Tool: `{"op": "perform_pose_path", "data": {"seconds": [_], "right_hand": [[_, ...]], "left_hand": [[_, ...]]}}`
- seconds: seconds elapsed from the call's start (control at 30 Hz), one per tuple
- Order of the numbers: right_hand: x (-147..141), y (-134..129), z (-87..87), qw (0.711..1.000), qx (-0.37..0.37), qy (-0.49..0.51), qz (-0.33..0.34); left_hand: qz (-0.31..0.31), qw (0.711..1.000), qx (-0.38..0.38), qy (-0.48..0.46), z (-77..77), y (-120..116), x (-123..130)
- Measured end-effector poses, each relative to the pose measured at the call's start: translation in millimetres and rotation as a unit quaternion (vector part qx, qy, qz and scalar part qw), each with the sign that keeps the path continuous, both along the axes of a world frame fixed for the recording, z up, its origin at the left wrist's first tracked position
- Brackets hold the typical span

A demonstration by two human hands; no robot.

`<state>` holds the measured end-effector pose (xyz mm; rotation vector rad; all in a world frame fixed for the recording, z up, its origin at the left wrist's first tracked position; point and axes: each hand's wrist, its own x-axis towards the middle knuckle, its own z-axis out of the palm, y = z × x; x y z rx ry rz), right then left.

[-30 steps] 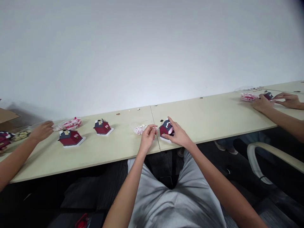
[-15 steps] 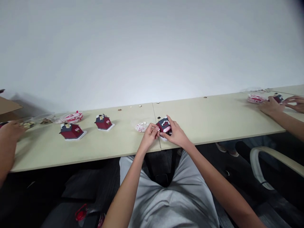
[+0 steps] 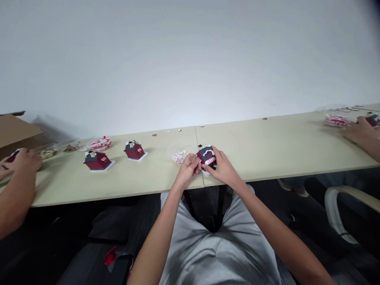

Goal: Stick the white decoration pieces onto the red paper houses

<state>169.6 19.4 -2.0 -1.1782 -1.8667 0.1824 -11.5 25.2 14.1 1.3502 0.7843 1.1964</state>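
Note:
A small dark red house with a grey roof and white trim (image 3: 206,154) is tilted just above the table's front part. My right hand (image 3: 221,165) grips it from the right, thumb at the front and fingers on the far side. My left hand (image 3: 190,166) is at the house's left side, its fingertips pinched together around something small and white. Left of the house lies a clear bag of small white and red pieces (image 3: 179,156). A small dark piece (image 3: 200,145) rests behind the house.
Two similar houses (image 3: 99,161) (image 3: 134,151) stand on the table (image 3: 160,174) to the left, near a bag of red-and-white pieces (image 3: 100,143). An open cardboard box (image 3: 19,128) is far left. Other people's hands (image 3: 25,160) (image 3: 360,130) work at both ends.
The view has shifted slightly left, so most things appear further right. Both my hands stay at the house. The person's hand at the left has moved back from the bag of pieces beside the box.

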Motion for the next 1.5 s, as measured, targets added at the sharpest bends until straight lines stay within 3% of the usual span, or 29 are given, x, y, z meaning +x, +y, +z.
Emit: {"op": "perform_pose_path", "data": {"seconds": [0.23,0.8,0.97,1.5], "right_hand": [[2.1,-12.5,-3.4,0.999,0.03,0.022,-0.009],[7.1,-6.2,-13.3,0.999,0.026,0.03,0.016],[7.5,-7.8,-14.8,0.999,0.031,0.028,0.01],[-1.4,-18.3,-4.3,0.997,0.073,0.005,-0.013]], "left_hand": [[-0.072,0.997,-0.03,-0.024,4.5,-2.7,-1.1],[-0.091,0.996,-0.019,-0.017,3.0,-6.6,-1.1],[-0.103,0.993,-0.054,-0.022,9.3,-12.2,-0.9],[-0.081,0.995,-0.045,-0.021,6.9,-9.3,-5.6]]}}
